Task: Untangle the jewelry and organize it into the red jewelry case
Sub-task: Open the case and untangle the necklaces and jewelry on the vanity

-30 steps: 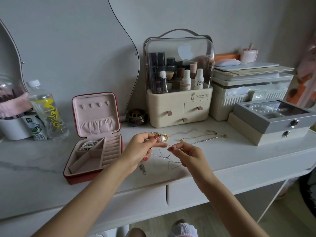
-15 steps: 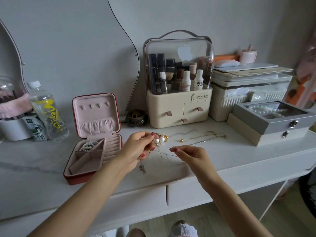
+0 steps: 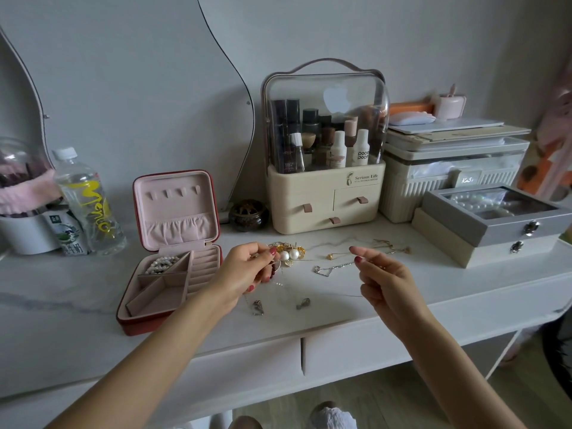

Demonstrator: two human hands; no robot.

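Note:
The red jewelry case stands open at the left of the white table, pink inside, with a pearl bracelet in its back-left compartment. My left hand pinches the edge of a tangle of gold pieces and pearls. My right hand is held up to the right, its fingers curled on a thin silver chain that trails left across the table. Two small silver pendants lie below my hands. A gold necklace lies behind them.
Behind the jewelry stands a cream cosmetics organizer with a small dark jar beside it. A grey jewelry box is stacked at the right. A water bottle stands left of the case. The table's front edge is near my wrists.
My hands have drawn apart. The right hand went right and up with the thin chain; the left shifted to the pearl tangle. The pendants now lie on the table.

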